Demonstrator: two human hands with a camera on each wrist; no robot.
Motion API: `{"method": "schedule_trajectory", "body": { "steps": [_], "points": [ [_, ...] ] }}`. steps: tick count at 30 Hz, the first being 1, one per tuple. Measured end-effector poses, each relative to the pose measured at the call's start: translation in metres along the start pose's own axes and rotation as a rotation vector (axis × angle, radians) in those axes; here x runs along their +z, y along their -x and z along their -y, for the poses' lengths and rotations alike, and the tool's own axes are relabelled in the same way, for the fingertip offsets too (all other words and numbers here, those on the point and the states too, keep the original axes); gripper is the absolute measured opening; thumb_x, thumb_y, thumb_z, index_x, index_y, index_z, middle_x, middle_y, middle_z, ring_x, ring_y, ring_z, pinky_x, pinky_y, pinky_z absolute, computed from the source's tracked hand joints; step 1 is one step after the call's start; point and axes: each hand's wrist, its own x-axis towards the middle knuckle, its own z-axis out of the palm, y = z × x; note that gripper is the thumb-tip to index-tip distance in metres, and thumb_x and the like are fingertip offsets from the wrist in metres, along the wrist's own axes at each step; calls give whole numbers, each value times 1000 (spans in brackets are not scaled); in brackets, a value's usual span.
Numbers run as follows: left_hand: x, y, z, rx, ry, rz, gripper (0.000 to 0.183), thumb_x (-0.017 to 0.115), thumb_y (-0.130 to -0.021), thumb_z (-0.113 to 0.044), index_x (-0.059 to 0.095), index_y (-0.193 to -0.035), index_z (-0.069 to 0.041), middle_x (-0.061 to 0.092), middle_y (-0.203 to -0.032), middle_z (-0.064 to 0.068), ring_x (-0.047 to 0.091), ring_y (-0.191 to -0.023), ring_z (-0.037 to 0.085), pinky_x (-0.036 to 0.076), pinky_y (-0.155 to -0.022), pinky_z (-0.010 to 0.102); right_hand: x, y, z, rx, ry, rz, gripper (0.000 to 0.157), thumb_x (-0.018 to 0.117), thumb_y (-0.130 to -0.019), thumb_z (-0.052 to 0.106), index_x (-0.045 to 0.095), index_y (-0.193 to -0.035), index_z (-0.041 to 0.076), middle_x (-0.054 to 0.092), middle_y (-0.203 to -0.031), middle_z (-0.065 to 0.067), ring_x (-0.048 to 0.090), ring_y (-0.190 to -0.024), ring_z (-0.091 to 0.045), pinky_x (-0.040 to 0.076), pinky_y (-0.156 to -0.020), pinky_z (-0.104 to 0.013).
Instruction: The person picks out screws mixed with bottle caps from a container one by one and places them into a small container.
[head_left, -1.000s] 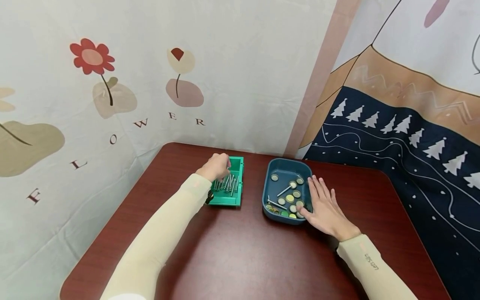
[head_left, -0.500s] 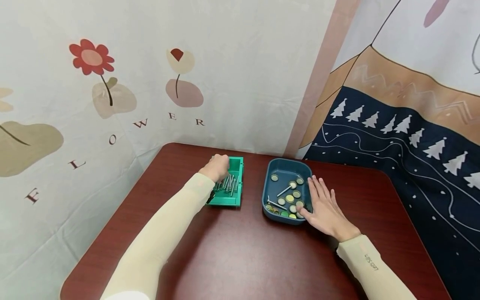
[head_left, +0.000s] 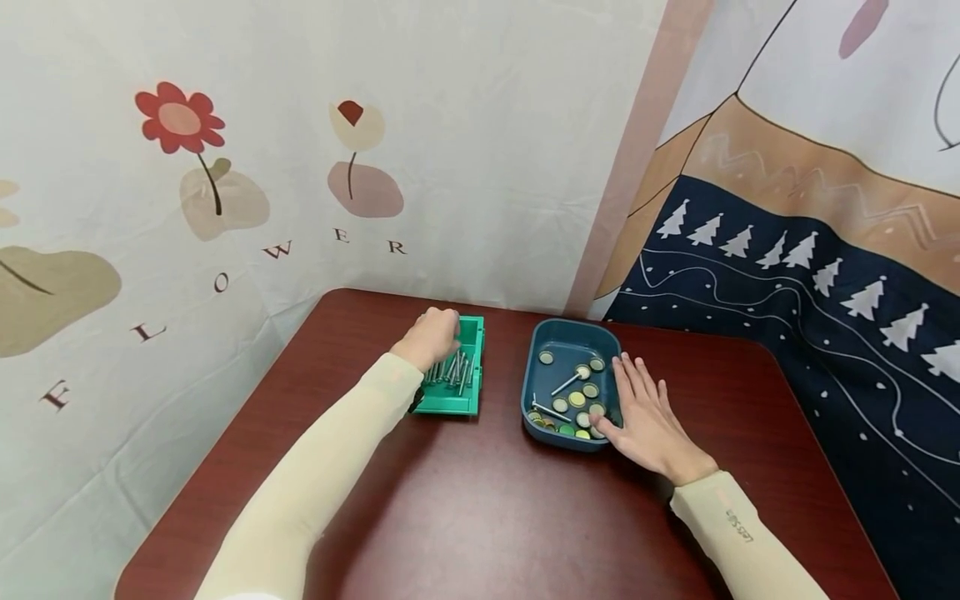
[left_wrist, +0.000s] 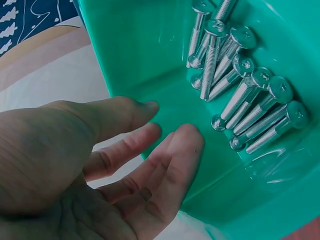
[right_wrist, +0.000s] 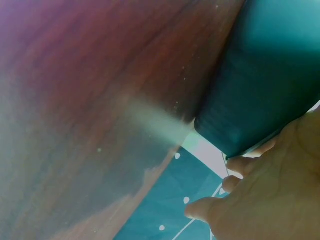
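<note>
My left hand [head_left: 429,337] hovers in the far part of a green bin [head_left: 447,404]. In the left wrist view its thumb and bent fingers [left_wrist: 182,155] stand apart with nothing between them. Silver bolts [left_wrist: 240,75] lie in a heap in the bin, beyond the fingertips. My right hand [head_left: 648,421] lies with straight, spread fingers along the right side of a blue box [head_left: 573,331], its thumb over the near right rim. Round bottle caps [head_left: 577,400] and a couple of bolts [head_left: 551,408] lie in that box. The right wrist view shows the box wall [right_wrist: 265,75] beside the fingers.
Bin and box stand side by side near the far edge of a reddish-brown table [head_left: 480,517], a strip of tabletop between them. A printed cloth [head_left: 480,167] with flowers hangs directly behind; a dark tree-patterned cloth [head_left: 780,317] hangs at the right.
My left hand has turned and shifted slightly over the bin, its fingertips now hidden behind the knuckles in the head view. The right hand has stayed at the box, and the head view has shifted a little.
</note>
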Motion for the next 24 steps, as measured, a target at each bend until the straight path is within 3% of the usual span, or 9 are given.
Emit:
{"method": "schedule_trajectory", "body": {
  "steps": [1,2,3,14,20,24],
  "points": [
    [0,4,-2,3,2,-12,15,74,-115,-15,76,-125,-4,80,-120,13,76,-97,23,68,-91,41,0,0,0,1,-1,1,110,67,-113,60,8,-188,5,5,-197,-23,1,-183,-52,7,-138,-90],
    [-10,18,-17,-25,-11,-5,25,74,-115,-11,74,-137,-1,78,-137,18,78,-111,28,69,-99,48,1,0,0,2,-5,2,110,67,-113,60,8,-188,5,5,-197,-23,1,-183,-52,7,-138,-90],
    [-10,21,-18,-28,-11,-6,28,72,-116,-12,72,-141,1,77,-141,20,79,-115,31,69,-101,48,1,1,0,3,-8,1,110,67,-113,60,8,-188,5,5,-197,-23,1,-183,-52,7,-138,-90],
    [-5,37,-28,47,-139,-150,31,71,-117,-23,73,-142,-3,73,-138,19,75,-118,34,69,-98,53,2,1,0,-4,1,-18,108,67,-113,58,10,-187,4,7,-197,-23,4,-182,-53,9,-137,-90],
    [-3,41,-33,84,-227,-192,36,71,-118,-27,70,-146,-4,71,-138,20,71,-114,35,67,-92,51,2,0,1,0,-1,-15,108,66,-113,58,9,-187,5,7,-197,-23,3,-183,-52,8,-138,-90],
    [0,43,-35,121,-279,-218,44,72,-118,-34,67,-151,-5,69,-143,20,67,-117,37,63,-99,55,1,1,1,-2,5,-23,107,66,-113,59,11,-187,5,8,-197,-24,5,-182,-53,9,-138,-90]
  ]
}}
